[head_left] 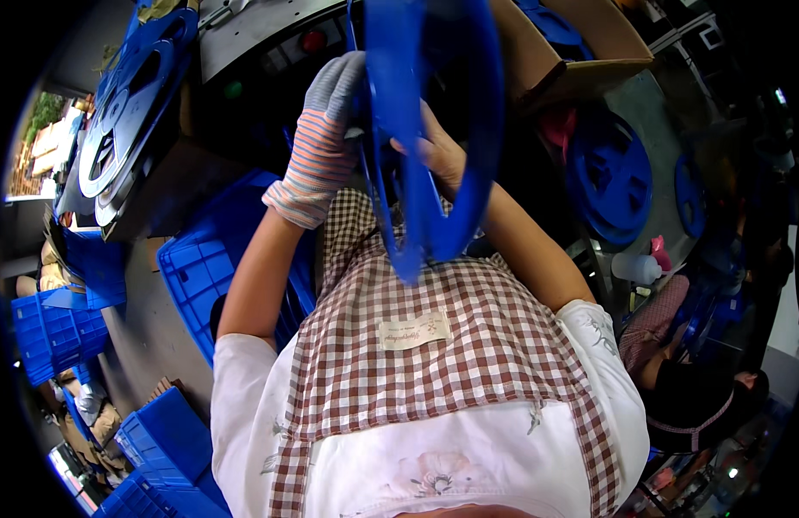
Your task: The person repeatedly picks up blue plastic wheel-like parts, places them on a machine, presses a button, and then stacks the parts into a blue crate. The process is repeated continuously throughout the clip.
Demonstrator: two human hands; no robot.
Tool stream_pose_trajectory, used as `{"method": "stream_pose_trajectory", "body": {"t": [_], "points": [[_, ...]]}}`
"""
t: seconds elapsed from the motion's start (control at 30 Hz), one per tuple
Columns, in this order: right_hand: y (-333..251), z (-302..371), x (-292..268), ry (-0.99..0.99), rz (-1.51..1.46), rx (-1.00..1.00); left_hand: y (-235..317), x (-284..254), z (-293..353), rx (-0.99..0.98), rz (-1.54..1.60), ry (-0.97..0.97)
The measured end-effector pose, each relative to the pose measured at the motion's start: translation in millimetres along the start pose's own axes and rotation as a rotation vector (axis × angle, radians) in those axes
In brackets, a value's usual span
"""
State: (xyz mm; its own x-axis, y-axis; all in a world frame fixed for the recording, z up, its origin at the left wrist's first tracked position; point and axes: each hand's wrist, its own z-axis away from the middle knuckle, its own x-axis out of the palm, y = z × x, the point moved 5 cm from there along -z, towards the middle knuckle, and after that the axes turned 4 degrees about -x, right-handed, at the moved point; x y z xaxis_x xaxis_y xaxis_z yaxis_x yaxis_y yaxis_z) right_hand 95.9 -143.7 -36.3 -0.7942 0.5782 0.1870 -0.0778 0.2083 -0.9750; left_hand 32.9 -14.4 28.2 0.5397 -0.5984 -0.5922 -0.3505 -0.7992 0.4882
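Note:
A large blue plastic reel (391, 60) is held up on edge in front of my chest, its spoked discs blurred by motion. My left hand (317, 142), in a striped knit glove, is at the reel's left edge with the fingers pointing up and closed against it. Through the reel's opening shows my bare right hand (441, 155), its fingers bent around an inner part of the reel. Some of the right fingertips are hidden behind the blue plastic.
Blue reels (610, 177) lie on the right-hand bench near a white bottle (637, 268). A cardboard box (581, 78) with blue parts stands far right. Pale reels (128, 129) are stacked at left. Blue crates (188, 272) stand below. A co-worker (693, 397) is at right.

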Motion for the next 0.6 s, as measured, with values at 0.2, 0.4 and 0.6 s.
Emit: {"method": "stream_pose_trajectory", "body": {"t": [0.2,0.4,0.6], "points": [[-26.7,8.6,14.4,0.176,0.756,-0.133,-76.1,22.3,104.5,-0.884,0.974,0.137],[-27.6,8.0,16.6,0.131,0.996,-0.235,-93.5,7.0,116.4,-0.960,1.208,0.298],[-29.7,14.5,10.9,0.017,1.189,-0.409,-112.7,-12.1,115.9,-0.999,1.250,0.213]]}}
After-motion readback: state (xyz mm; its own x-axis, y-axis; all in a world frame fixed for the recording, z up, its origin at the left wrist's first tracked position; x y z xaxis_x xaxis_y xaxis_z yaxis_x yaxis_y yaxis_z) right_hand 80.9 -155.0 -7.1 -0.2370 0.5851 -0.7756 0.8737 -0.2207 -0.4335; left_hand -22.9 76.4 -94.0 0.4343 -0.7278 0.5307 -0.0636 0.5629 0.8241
